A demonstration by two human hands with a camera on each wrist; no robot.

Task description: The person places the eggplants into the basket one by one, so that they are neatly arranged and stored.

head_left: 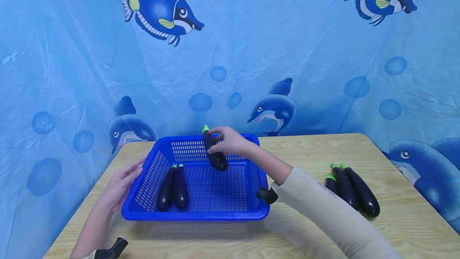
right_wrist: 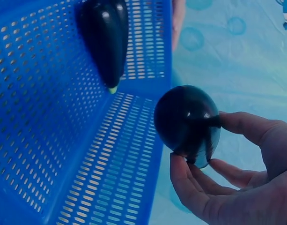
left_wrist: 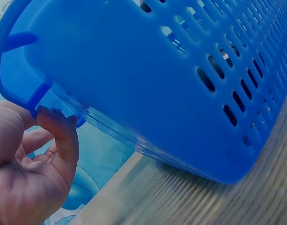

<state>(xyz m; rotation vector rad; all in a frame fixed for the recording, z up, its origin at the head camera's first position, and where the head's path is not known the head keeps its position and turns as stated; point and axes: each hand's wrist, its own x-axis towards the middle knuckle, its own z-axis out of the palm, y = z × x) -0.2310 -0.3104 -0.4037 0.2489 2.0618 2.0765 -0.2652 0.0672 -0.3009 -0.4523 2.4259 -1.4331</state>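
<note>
A blue plastic basket point(head_left: 195, 216) with slotted walls stands on the table. My right hand point(head_left: 231, 142) pinches an eggplant point(head_left: 214, 152) between thumb and fingers above the basket's back part, its green stem end up and tilted left. In the right wrist view the eggplant's round dark end point(right_wrist: 185, 122) faces the camera. At the basket's left side, my left hand point(head_left: 120, 183) holds the rim point(left_wrist: 14, 98) with thumb and fingers. Two eggplants point(head_left: 173, 189) lie side by side in the left part of the basket, stems toward the back.
Several eggplants point(head_left: 359, 191) lie together on the wooden table point(head_left: 305, 151) at the right, partly hidden by my right sleeve point(head_left: 323, 207). A blue sheet point(head_left: 230, 51) printed with fish and dolphins hangs behind the table.
</note>
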